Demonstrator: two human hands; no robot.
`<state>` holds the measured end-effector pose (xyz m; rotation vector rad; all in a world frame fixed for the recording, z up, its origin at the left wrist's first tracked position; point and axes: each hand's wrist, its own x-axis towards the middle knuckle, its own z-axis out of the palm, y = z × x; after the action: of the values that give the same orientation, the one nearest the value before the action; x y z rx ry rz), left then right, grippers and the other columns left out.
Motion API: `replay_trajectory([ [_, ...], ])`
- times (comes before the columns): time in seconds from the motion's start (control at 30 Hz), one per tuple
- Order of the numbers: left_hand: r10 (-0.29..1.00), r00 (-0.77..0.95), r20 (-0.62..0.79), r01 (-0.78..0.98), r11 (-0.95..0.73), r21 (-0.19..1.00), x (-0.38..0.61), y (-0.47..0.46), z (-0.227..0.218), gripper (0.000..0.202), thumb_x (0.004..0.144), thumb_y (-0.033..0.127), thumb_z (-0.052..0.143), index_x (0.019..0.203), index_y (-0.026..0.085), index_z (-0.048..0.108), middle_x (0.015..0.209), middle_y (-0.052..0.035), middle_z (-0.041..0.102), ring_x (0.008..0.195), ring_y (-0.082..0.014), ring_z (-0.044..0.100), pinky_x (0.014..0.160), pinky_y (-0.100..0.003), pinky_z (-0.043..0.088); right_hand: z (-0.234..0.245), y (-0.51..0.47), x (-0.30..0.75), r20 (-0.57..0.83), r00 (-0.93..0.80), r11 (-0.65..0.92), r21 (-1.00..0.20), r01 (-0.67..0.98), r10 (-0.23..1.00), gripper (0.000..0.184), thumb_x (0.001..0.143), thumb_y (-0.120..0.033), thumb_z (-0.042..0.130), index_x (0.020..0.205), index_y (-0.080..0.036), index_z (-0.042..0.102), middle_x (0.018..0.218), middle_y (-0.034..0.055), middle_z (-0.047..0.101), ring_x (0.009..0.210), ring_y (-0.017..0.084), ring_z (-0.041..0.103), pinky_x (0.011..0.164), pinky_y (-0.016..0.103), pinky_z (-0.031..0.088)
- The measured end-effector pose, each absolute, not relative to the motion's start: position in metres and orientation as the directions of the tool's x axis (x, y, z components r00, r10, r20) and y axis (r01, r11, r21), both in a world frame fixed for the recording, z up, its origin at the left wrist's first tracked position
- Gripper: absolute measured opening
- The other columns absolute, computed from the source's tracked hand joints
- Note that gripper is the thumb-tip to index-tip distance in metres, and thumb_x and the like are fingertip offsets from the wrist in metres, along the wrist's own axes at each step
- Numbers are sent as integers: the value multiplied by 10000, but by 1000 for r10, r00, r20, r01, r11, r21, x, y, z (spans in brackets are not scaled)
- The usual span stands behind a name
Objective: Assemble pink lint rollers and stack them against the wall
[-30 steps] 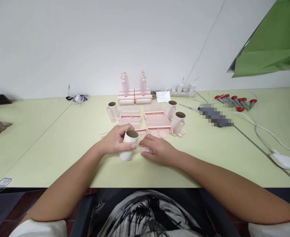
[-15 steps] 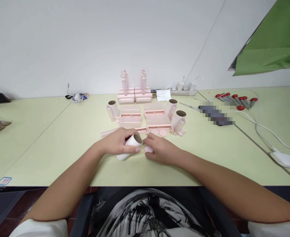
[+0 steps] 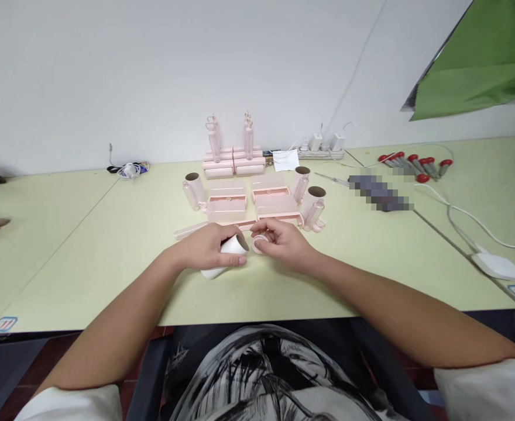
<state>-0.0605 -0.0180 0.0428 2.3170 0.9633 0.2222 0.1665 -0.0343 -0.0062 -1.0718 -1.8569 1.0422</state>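
Observation:
My left hand (image 3: 205, 245) is wrapped round a white paper roll (image 3: 232, 244) with a brown cardboard core. The roll lies tilted, its open end turned up and to the right. Close to that end, my right hand (image 3: 286, 242) pinches a small round pink end cap (image 3: 260, 243) between thumb and fingers, its rim towards the roll but apart from it. Just beyond my hands lie open pink plastic cases (image 3: 226, 209). More paper rolls (image 3: 313, 196) stand upright on both sides of them, with pink clear handles (image 3: 314, 215) beside them.
Pink lint rollers in cases (image 3: 234, 165) are lined up by the wall. Behind to the right are a power strip (image 3: 328, 154) with chargers and a white paper (image 3: 286, 159). Red-capped screwdriver-like tools (image 3: 415, 166), a blurred dark item (image 3: 378, 193) and a white cable (image 3: 463, 225) lie at right.
My right hand has turned the pink cap from its flat face to its rim and lifted it a little. My left hand still holds the roll. The whole view has shifted slightly.

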Motion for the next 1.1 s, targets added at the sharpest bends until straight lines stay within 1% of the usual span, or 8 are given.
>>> replay_trajectory([
  [0.07,700,710,-75,610,-559,562,-57,-19,41,498,789,620,619,1029,185,655,839,-16,673,717,-166,597,625,-245,400,-5,-36,167,238,-330,329,-909,254,913,257,815,-268,632,1060,-192,628,776,-17,582,581,95,441,561,236,372],
  [0.17,705,708,-48,615,-582,532,-52,-21,37,478,801,612,614,1009,183,648,859,-21,678,725,-170,599,623,-246,391,-2,-40,165,305,-311,390,-883,261,900,318,803,-225,637,1120,-217,618,927,12,620,583,84,462,571,243,397],
  [0.3,695,719,7,586,-612,531,-46,-25,35,416,814,561,628,1001,189,634,899,-18,684,754,-172,606,632,-244,390,-1,-44,163,396,-311,489,-807,332,864,354,802,-201,643,1153,-231,607,887,5,596,577,87,455,562,243,399],
  [0.5,674,738,35,552,-633,543,-41,-27,35,400,817,537,636,1004,184,632,912,-25,687,778,-179,616,659,-251,414,-7,-41,163,331,-353,397,-909,131,875,397,806,-352,717,1155,-223,578,961,14,593,570,74,479,531,239,414],
  [0.67,670,740,51,523,-622,582,-40,-27,33,381,818,516,642,989,176,637,903,-23,692,769,-176,618,679,-259,433,-4,-43,164,362,-383,446,-881,158,850,403,775,-395,769,1101,-217,614,812,-13,558,597,91,497,541,233,416],
  [0.77,663,746,62,502,-621,602,-41,-28,33,398,829,497,637,1070,180,638,952,-25,702,808,-182,632,713,-262,447,-2,-44,165,399,-387,502,-839,213,831,361,794,-391,760,1085,-223,629,731,-28,518,618,108,500,556,239,419],
  [0.97,655,745,128,452,-636,625,-42,-27,34,477,857,515,607,1204,189,620,1062,-34,705,911,-200,642,783,-267,455,0,-43,167,475,-420,588,-786,192,773,362,802,-390,756,1107,-236,637,1049,52,568,654,96,521,590,268,479],
  [1.1,693,706,145,469,-611,637,-44,-26,32,490,844,531,624,1196,190,631,976,-14,712,824,-174,635,719,-251,445,1,-44,168,552,-400,645,-750,147,732,373,821,-340,742,1161,-249,615,1084,57,529,626,80,509,546,261,476],
])
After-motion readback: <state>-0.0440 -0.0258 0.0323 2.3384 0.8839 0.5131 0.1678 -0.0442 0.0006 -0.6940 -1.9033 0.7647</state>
